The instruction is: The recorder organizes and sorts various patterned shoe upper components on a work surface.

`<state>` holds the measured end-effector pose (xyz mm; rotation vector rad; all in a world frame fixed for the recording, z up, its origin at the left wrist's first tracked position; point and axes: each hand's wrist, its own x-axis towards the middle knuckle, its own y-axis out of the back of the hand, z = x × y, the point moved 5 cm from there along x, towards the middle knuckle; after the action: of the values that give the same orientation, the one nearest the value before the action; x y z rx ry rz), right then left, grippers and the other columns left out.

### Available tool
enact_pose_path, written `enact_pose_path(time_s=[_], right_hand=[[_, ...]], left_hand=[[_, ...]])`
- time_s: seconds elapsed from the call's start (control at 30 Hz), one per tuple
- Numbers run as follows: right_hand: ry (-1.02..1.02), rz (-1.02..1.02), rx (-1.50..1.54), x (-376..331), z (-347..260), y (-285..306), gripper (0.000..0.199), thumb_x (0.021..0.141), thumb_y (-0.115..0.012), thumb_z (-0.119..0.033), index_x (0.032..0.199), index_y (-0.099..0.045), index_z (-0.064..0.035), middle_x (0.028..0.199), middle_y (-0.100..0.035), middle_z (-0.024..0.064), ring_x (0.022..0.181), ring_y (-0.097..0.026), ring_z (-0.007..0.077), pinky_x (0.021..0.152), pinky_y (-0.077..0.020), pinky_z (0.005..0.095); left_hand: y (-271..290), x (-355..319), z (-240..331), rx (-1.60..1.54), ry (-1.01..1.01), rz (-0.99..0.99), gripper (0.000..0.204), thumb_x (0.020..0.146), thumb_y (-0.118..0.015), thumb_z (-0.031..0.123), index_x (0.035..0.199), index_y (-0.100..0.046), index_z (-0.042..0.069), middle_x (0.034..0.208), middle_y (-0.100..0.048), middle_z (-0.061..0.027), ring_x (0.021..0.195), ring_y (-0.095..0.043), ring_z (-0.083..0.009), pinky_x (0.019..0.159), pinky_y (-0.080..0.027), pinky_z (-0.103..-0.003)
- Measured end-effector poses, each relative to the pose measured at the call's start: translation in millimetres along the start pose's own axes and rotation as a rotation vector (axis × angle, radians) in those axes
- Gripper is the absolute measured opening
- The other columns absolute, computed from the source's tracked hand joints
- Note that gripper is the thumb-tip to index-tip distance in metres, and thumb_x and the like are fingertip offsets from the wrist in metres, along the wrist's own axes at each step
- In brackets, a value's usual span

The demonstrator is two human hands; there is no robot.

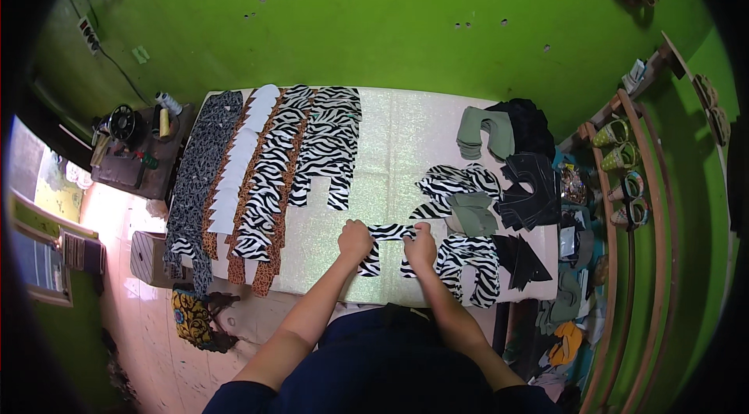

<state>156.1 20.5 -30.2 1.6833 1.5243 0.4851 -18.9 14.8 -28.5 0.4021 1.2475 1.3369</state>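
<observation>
Near the front edge of the table, a U-shaped zebra-print cut piece (388,232) stretches between my two hands. My left hand (356,239) is closed on its left corner, and my right hand (422,247) pinches the right corner. Both legs of the piece hang toward me. Just right of my right hand lies a stack of zebra-print pieces (473,262). Behind it are olive-green pieces (473,215) and more zebra-print pieces (460,180). Overlapping rows of zebra-print pieces (326,150) run along the table to the left.
White pieces (236,180) and grey patterned pieces (204,156) cover the table's left end. Black pieces (530,194) and a green stack (484,133) sit at the right. A sewing machine (125,129) stands left; a wooden rack (636,242) with shoes stands right. The table (390,125) meets a green wall.
</observation>
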Motion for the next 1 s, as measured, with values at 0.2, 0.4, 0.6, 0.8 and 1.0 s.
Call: enact_pose_path(time_s=[0.2, 0.4, 0.6, 0.8, 1.0], right_hand=[[0.177, -0.066, 0.245, 2.4, 16.2, -1.7, 0.022, 0.073, -0.069, -0.015, 0.084, -0.059, 0.0012, 0.084, -0.063, 0.0179, 0.08, -0.061, 0.033, 0.07, -0.0471, 0.0365], [0.248, -0.038, 0.257, -2.0, 11.7, 0.7, 0.021, 0.073, -0.069, -0.013, 0.081, -0.055, 0.0003, 0.077, -0.06, 0.0163, 0.072, -0.058, 0.0312, 0.066, -0.0451, 0.0362], [0.199, -0.022, 0.339, -3.4, 21.2, -2.3, 0.02, 0.073, -0.069, -0.01, 0.08, -0.054, 0.0006, 0.076, -0.059, 0.0153, 0.071, -0.058, 0.0292, 0.065, -0.0452, 0.0352], [0.191, -0.004, 0.453, -11.6, -11.3, -12.2, 0.018, 0.076, -0.068, -0.008, 0.081, -0.054, 0.0005, 0.064, -0.051, 0.0027, 0.059, -0.041, 0.0093, 0.056, -0.0384, 0.0255], [0.171, -0.147, 0.529, 13.1, -91.5, -58.3, 0.026, 0.077, -0.065, -0.007, 0.1, -0.06, 0.0033, 0.077, -0.062, 0.007, 0.069, -0.055, 0.0101, 0.066, -0.0442, 0.0227]], left_hand=[[-1.9, -4.1, -2.1, -0.11, -0.051, 0.054, 0.037, 0.071, -0.071, 0.019, 0.099, -0.055, -0.001, 0.102, -0.052, -0.0183, 0.097, -0.055, -0.0328, 0.08, -0.049, -0.039], [-6.2, -16.5, -2.6, -0.179, -0.123, 0.202, 0.022, 0.073, -0.067, 0.013, 0.088, -0.053, 0.005, 0.095, -0.052, -0.016, 0.089, -0.055, -0.0328, 0.074, -0.047, -0.041], [-12.7, -18.8, 0.9, -0.252, -0.222, 0.204, 0.022, 0.075, -0.061, 0.01, 0.091, -0.046, 0.005, 0.088, -0.055, -0.0163, 0.086, -0.055, -0.0345, 0.071, -0.045, -0.043], [6.7, -21.1, -23.3, -0.498, -0.123, 0.208, 0.024, 0.081, -0.055, 0.008, 0.102, -0.044, 0.004, 0.092, -0.058, -0.0218, 0.086, -0.056, -0.0395, 0.072, -0.045, -0.044], [88.9, 12.9, -77.9, -0.531, -0.198, 0.373, 0.033, 0.079, -0.058, 0.002, 0.108, -0.042, 0.002, 0.082, -0.055, -0.0185, 0.078, -0.056, -0.0373, 0.068, -0.044, -0.042]])
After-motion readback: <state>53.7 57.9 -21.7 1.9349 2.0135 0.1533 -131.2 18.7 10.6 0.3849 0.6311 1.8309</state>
